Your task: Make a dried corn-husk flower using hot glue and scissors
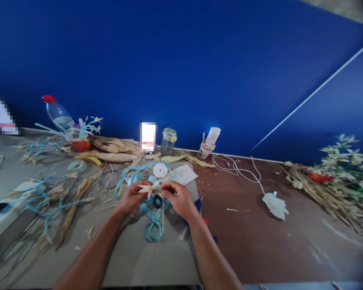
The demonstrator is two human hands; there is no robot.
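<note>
Between my hands, a pale star-shaped flower (149,189) made of dried husk is held up over the table. My left hand (131,198) is closed, pinching its left side between thumb and fingers. On the right edge of the flower, the fingertips of my right hand (179,198) are pressed together; the exact spot they grip is partly hidden. A thin straw-like stalk (163,215) runs down below the right fingers. Light blue ribbon (153,233) lies in loops beneath and behind the hands, near a white spool (160,170).
Blue-stemmed husk flowers (48,201) spread across the left. Dried husks (115,147), a glass jar (168,143) and a white cup (205,150) stand along the blue wall. A white cable (242,169) and crumpled tissue (275,205) lie right, before a flower bundle (341,161).
</note>
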